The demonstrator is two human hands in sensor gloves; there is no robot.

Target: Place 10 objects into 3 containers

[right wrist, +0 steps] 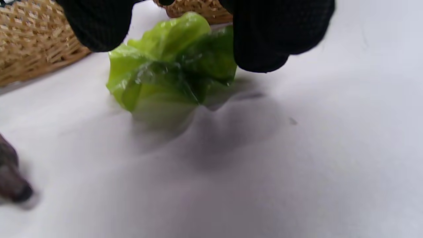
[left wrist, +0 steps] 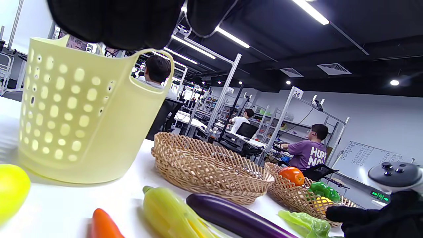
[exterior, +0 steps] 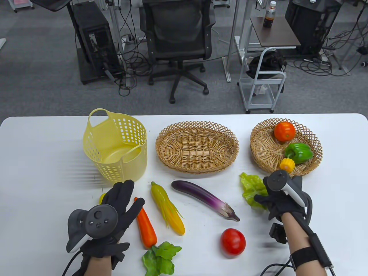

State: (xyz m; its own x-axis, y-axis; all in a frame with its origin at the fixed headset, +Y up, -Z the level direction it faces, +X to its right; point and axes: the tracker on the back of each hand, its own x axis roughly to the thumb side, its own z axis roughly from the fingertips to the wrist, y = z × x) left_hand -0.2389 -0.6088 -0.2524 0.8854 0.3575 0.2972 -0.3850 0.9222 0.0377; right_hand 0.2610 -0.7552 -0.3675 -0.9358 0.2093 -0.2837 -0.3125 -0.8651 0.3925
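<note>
Down near the table's front right, right hand with fingers curled over a lettuce leaf, touching it; firm grip or not, cannot tell. Left hand open, fingers spread, above a yellow lemon and carrot by the front left. Between hands: corn, eggplant, tomato, more lettuce. Along the back edge: yellow basket, oval basket, round basket holding tomato, pepper, small corn.
</note>
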